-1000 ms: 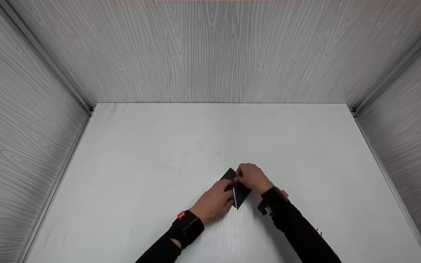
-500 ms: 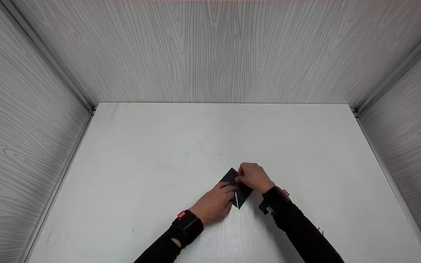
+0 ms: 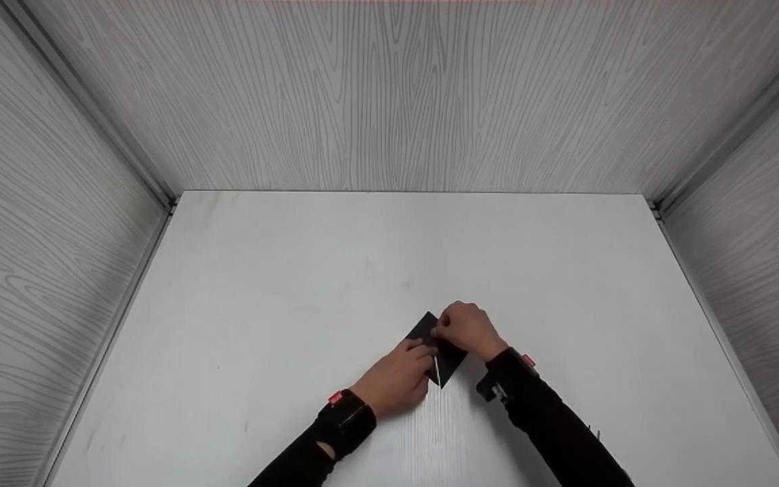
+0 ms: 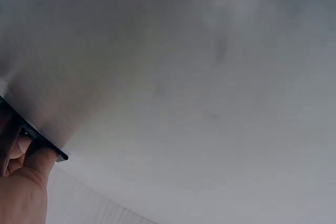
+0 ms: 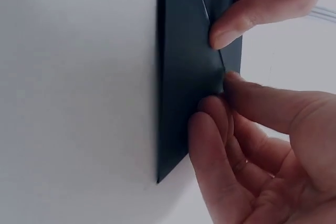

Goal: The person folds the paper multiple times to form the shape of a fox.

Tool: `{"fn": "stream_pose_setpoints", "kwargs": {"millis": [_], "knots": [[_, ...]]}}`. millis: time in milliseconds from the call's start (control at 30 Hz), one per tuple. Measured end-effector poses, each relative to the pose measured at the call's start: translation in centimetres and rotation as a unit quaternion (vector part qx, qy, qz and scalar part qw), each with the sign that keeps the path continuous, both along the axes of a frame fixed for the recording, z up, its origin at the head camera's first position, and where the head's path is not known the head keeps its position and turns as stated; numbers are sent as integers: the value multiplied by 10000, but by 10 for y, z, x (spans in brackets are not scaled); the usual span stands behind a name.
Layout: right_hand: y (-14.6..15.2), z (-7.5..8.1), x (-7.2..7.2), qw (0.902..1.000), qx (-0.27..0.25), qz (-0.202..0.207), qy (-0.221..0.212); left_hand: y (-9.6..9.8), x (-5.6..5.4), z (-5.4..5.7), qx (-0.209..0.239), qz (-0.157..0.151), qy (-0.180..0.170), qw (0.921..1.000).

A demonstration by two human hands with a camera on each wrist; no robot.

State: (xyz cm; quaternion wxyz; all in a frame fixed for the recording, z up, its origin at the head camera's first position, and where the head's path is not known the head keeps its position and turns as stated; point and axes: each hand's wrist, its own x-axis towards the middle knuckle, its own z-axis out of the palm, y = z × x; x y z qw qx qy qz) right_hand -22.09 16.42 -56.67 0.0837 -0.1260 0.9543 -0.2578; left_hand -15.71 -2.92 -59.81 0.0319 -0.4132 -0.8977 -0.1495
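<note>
A folded sheet of black paper [image 3: 452, 360] lies at a slant on the white table, with a thin white line along one fold in the head view. My left hand [image 3: 395, 379] reaches in from the left and presses its fingertips on the paper; two of these fingers [image 5: 231, 27] rest along the slanting seam in the right wrist view. From the other side, my right hand [image 3: 468, 330] pinches the paper at that seam between thumb and fingertips. In the left wrist view the paper [image 4: 39, 137] shows edge-on beside the left thumb [image 4: 42, 163].
The white table [image 3: 295, 270] stretches around both hands. Wood-grained panels stand behind it [image 3: 389, 95], on the left [image 3: 44, 270] and on the right [image 3: 754, 237]. Each wrist wears a black band [image 3: 347, 425] over a black sleeve.
My left fingers have shifted slightly down along the paper, and the gap seen beside them at the seam has narrowed. My right hand stays almost in place.
</note>
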Motion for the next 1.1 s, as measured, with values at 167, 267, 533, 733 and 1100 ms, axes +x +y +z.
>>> {"fn": "stream_pose_setpoints", "kwargs": {"millis": [167,267,533,733,1100], "knots": [[-4,-1,-2,9997,-137,90,-172,1,0,1,26,-31,-45,10000],[-4,-1,-2,9993,-218,27,-311,1,0,1,64,-7,-123,9999],[-5,2,0,9990,-138,19,-426,0,-1,0,86,-5,-154,9998],[-7,5,1,9991,38,77,-417,0,-2,-1,90,-21,-154,9998],[-11,9,-3,9968,154,133,-775,-3,0,6,-4,125,-234,9996]]}}
